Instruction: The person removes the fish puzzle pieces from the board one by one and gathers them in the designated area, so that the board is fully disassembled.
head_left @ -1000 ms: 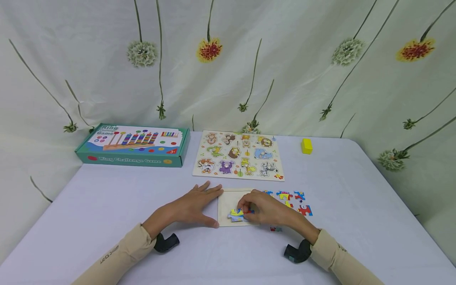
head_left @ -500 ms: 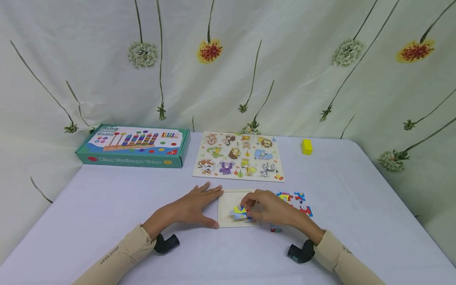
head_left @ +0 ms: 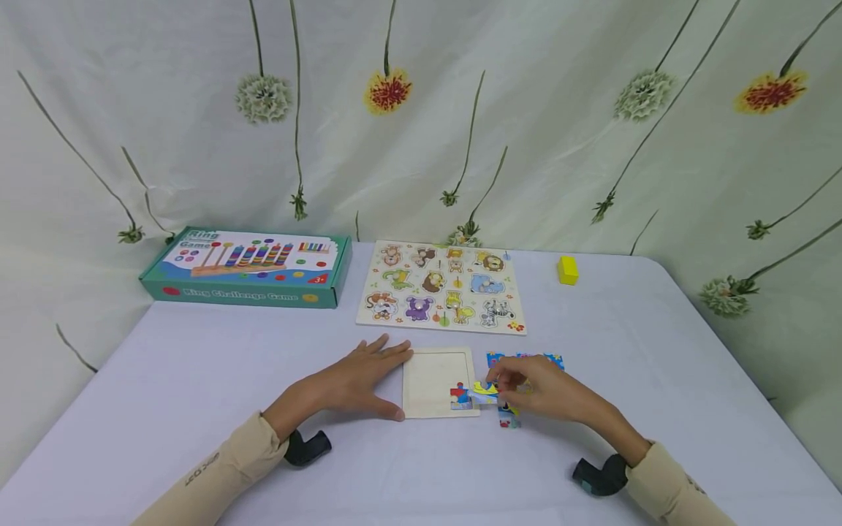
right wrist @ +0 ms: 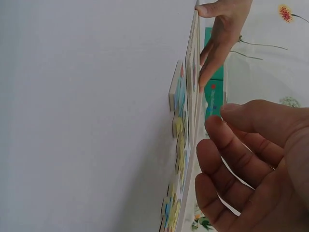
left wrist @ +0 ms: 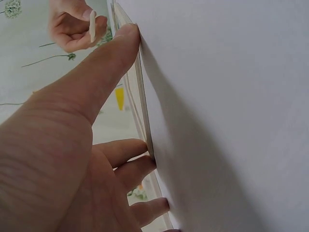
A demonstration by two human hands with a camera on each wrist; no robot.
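Observation:
A small wooden puzzle tray (head_left: 430, 372) lies at the table's near middle. My left hand (head_left: 388, 380) rests flat and open against its left edge, thumb and fingers touching the rim (left wrist: 140, 96). My right hand (head_left: 501, 385) hovers just past the tray's right edge and pinches a yellow-and-blue puzzle piece (head_left: 484, 389), which shows edge-on in the left wrist view (left wrist: 92, 25). A red-and-blue piece (head_left: 460, 397) sits in the tray's near right corner. Several loose pieces (head_left: 555, 360) lie under and beyond my right hand, one more (head_left: 507, 421) nearer me.
An animal peg puzzle board (head_left: 442, 286) lies behind the tray. A green ring game box (head_left: 246, 267) sits at the back left and a yellow block (head_left: 567, 269) at the back right. A flower-print curtain hangs behind the white table.
My right hand has moved right from over the tray to beyond its right edge, carrying the yellow-and-blue piece. A red-and-blue piece now shows in the tray. The left hand has stayed put.

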